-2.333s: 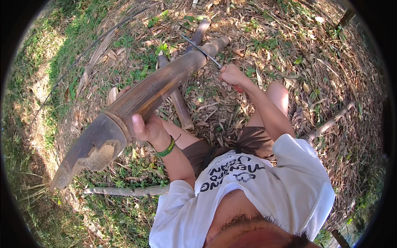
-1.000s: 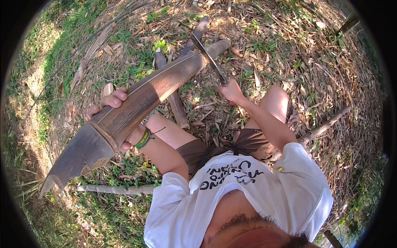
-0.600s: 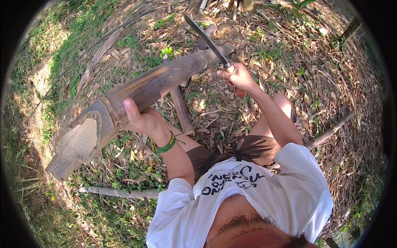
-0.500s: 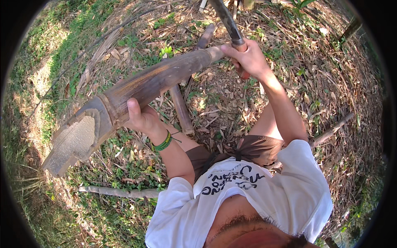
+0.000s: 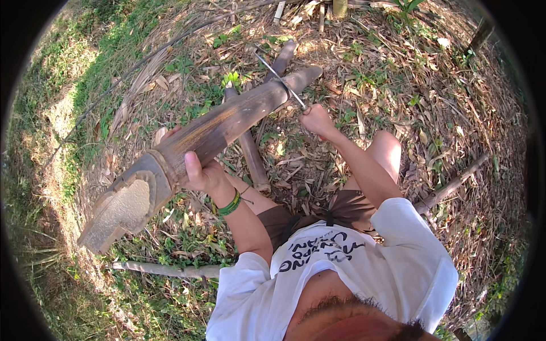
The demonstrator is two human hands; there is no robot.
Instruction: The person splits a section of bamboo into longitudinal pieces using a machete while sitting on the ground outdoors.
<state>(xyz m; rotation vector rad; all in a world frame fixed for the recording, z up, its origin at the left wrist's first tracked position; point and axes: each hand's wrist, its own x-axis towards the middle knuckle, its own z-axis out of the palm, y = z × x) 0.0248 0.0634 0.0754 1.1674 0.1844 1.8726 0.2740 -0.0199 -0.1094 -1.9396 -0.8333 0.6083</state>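
Note:
A thick brown bamboo piece (image 5: 227,126) slants from lower left to upper right in front of me. Its lower-left end is cut open, showing a pale inner face. My left hand (image 5: 206,175) is wrapped round it just past the node by that end, thumb on the near side. My right hand (image 5: 318,121) grips the handle of a machete (image 5: 293,94), seen nearly edge-on. The blade crosses over the bamboo near its narrow upper-right end; I cannot tell whether it touches. Most of the handle is hidden in my fist.
Beneath the bamboo, a short pole (image 5: 252,159) and another dark pole (image 5: 282,57) form a crossed support. Branches lie at my left (image 5: 170,269) and right (image 5: 455,184). A long thin stalk (image 5: 142,58) runs along the upper left. Dry leaves and green plants cover the ground.
My right hand has moved down and left from the bamboo's narrow end, and the blade has swung left across the bamboo. The bamboo has shifted slightly right, still in my left hand.

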